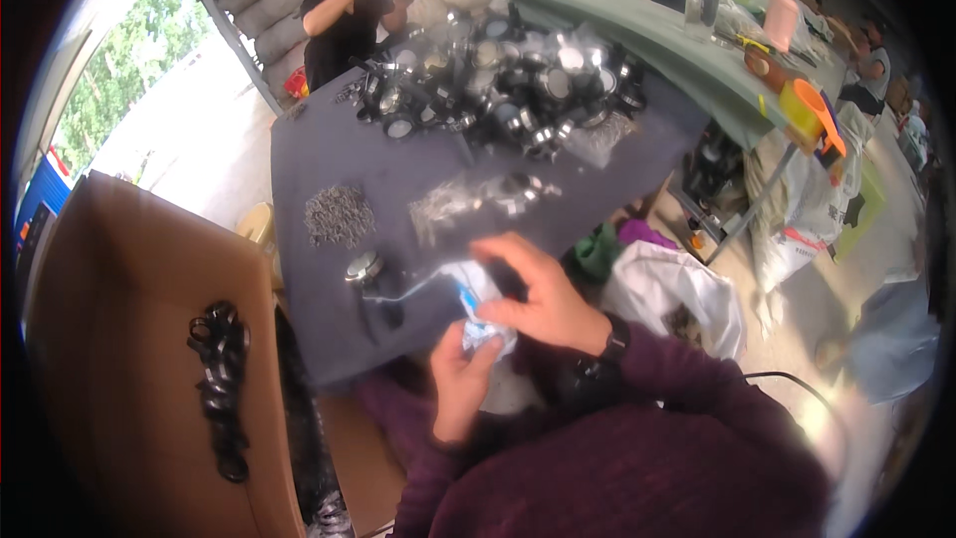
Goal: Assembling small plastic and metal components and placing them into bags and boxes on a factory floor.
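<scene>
Close to my body, at the near edge of the table, both my hands are on a crumpled white and blue packet (480, 331), soft-looking and blurred; its exact kind cannot be made out. My left hand (461, 384) grips its lower end between thumb and fingers. From the right, my right hand (543, 299) has its thumb on the packet and its fingers curved over the upper white part. A thin pale strand trails from it leftward across the table. Left of my hands, a round metal-rimmed piece with a black body (365, 267) lies on the dark table (398, 229).
Several black and silver round parts (498, 80) form a big heap at the far side. Nearer lie a pile of small screws (339, 216) and clear plastic bags (448, 207). A cardboard box (129, 339) holding black parts stands left. Across the table is another person (344, 20); sacks (682, 289) lie right.
</scene>
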A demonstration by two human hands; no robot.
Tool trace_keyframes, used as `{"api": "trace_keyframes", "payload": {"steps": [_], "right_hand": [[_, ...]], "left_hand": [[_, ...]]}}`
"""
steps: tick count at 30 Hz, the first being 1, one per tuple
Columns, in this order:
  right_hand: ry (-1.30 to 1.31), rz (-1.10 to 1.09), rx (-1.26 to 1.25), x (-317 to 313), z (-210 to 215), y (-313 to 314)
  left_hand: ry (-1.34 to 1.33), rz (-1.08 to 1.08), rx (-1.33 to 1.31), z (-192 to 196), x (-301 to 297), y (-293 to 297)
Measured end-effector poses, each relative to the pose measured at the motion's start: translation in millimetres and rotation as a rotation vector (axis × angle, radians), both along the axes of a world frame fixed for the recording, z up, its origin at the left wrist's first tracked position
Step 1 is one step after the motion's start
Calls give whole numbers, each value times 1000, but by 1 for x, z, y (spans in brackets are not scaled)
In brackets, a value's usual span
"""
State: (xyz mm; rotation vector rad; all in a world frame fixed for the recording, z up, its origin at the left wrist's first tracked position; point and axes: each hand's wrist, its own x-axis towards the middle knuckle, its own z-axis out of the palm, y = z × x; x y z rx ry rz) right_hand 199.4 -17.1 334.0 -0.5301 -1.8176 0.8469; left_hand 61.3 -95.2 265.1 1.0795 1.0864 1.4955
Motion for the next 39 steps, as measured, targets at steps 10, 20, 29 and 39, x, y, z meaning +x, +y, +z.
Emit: {"api": "trace_keyframes", "payload": {"steps": [10, 20, 29, 39], "right_hand": [[172, -30, -177, -10, -14, -3], [349, -22, -512, -17, -39, -16], [199, -27, -502, -8, -56, -27], [121, -22, -462, 3, -57, -27]], "left_hand": [[49, 68, 42, -12, -7, -3], [-160, 53, 70, -10, -8, -1], [-207, 91, 92, 1, -8, -7], [-229, 59, 97, 8, -6, -8]]}}
